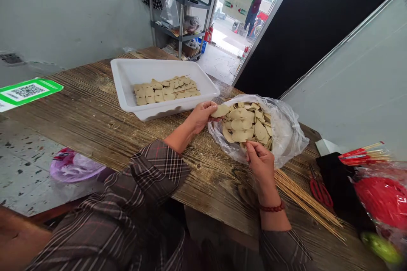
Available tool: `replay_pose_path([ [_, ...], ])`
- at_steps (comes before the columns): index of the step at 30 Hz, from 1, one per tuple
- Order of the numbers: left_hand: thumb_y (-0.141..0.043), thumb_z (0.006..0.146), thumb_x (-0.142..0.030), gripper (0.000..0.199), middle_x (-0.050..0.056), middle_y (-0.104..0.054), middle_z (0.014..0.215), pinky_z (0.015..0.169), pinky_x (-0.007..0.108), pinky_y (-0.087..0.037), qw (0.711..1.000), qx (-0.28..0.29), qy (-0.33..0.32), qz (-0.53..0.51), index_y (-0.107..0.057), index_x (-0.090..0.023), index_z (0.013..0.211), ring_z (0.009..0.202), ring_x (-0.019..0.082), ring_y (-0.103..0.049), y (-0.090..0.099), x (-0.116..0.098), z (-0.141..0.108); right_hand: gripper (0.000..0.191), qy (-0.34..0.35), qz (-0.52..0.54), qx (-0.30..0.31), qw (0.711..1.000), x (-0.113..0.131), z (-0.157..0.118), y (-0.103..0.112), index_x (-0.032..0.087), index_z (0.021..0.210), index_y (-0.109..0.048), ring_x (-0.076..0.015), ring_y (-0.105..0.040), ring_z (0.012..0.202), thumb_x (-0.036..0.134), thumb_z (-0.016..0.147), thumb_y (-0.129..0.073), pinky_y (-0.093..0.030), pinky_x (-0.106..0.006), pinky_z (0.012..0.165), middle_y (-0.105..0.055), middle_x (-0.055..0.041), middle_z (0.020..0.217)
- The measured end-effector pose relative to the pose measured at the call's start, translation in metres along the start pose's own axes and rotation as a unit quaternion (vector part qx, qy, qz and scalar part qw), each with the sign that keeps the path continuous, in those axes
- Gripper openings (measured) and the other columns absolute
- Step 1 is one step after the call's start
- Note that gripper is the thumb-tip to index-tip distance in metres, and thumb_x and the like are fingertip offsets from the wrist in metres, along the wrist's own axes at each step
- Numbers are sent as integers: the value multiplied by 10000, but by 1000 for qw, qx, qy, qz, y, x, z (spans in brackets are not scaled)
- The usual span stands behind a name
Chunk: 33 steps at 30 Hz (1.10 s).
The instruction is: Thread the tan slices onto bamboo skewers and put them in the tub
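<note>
My left hand point(201, 117) pinches a thin, beige oval food slice point(220, 111) over the near-left rim of a clear plastic bag point(286, 129). Loose slices of the same kind point(261, 131) fill the bag. In front of my right hand point(261, 160), several slices line up in a row point(241, 124), apparently threaded on a bamboo skewer. Closed fingertips of that hand grip the row's near end; the stick itself is mostly hidden. Beyond my left hand, a white plastic tub point(165, 67) holds skewered slices point(163, 93) laid side by side.
Bare bamboo skewers point(308, 199) lie right of my right hand on the wooden table point(85, 89). Red-handled scissors point(320, 190), a black box point(340, 186) and a red bundle in plastic point(383, 201) stand farther right. A QR-code sign point(30, 91) lies at left.
</note>
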<state>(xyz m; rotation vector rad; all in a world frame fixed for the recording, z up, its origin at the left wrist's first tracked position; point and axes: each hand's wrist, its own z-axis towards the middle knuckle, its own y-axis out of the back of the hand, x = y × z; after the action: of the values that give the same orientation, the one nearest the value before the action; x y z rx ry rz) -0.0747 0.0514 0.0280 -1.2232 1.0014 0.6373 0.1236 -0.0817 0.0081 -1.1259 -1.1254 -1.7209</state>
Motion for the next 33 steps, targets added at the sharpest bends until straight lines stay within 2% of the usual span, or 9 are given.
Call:
replay_pose_path([
  [6, -619, 736, -62, 138, 33, -681, 732, 516, 175, -491, 996, -77, -32, -10, -556, -124, 842, 564, 104, -652, 4, -6, 4, 300, 17, -42, 80, 996, 1, -2, 0, 148, 875, -719, -87, -413, 432, 422, 852, -601, -316, -229, 451, -495, 53, 479],
  [11, -612, 743, -59, 132, 21, -681, 695, 519, 168, -491, 993, -106, -54, -6, -566, -126, 846, 565, 102, -654, 7, -8, 7, 294, 24, -73, 110, 991, 0, -3, 0, 150, 876, -725, -96, -446, 453, 409, 865, -586, -334, -230, 470, -505, 45, 487],
  [33, -653, 705, -96, 122, 15, -673, 699, 550, 192, -490, 995, -83, -60, 10, -581, -126, 799, 574, 91, -627, 1, -4, 2, 337, 10, -93, 108, 990, -8, -3, -3, 147, 938, -731, -100, -437, 469, 443, 866, -587, -328, -230, 483, -502, 52, 487],
])
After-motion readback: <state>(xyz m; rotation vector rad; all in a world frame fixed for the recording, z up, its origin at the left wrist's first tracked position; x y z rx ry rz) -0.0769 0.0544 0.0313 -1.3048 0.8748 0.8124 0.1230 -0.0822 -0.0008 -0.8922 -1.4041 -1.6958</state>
